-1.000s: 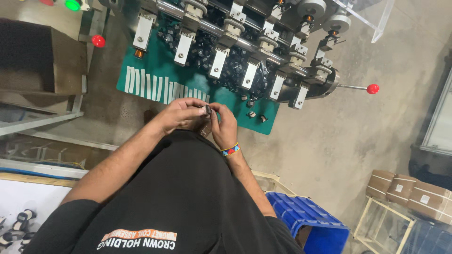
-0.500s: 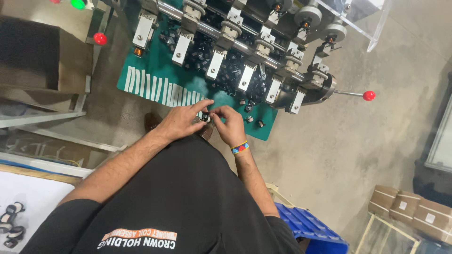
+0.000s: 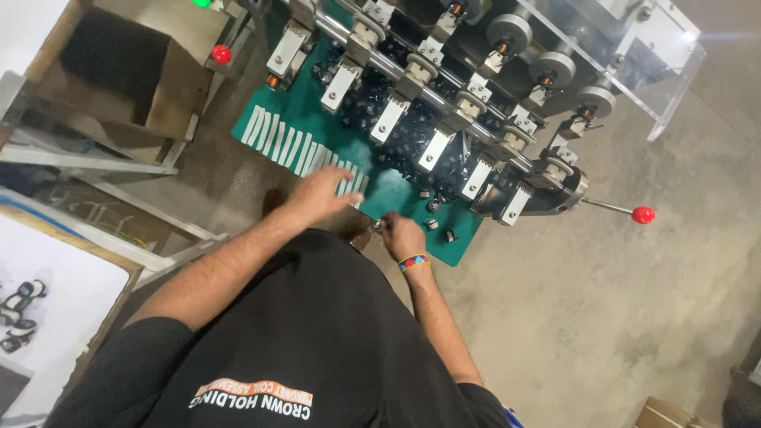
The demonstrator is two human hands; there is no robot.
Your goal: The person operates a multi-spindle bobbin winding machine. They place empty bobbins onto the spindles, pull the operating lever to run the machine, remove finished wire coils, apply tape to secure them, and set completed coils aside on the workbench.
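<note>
Our left hand [image 3: 317, 196] hovers spread and empty over the white strips [image 3: 305, 150] at the green mat's [image 3: 400, 194] near edge. Our right hand [image 3: 400, 235] pinches a small metal part [image 3: 382, 225] just off that edge; bare floor [image 3: 594, 301] lies rightward.

The left hand [image 3: 317, 196] is blurred, so its fingers cannot be told apart. Something small and shiny is held in the right hand [image 3: 402, 235], but it is mostly hidden and too small to name. Behind the hands, the machine [image 3: 476, 103] is cut off by the top edge. The small dark parts [image 3: 412, 135] under its clamps are too tiny to tell.
</note>
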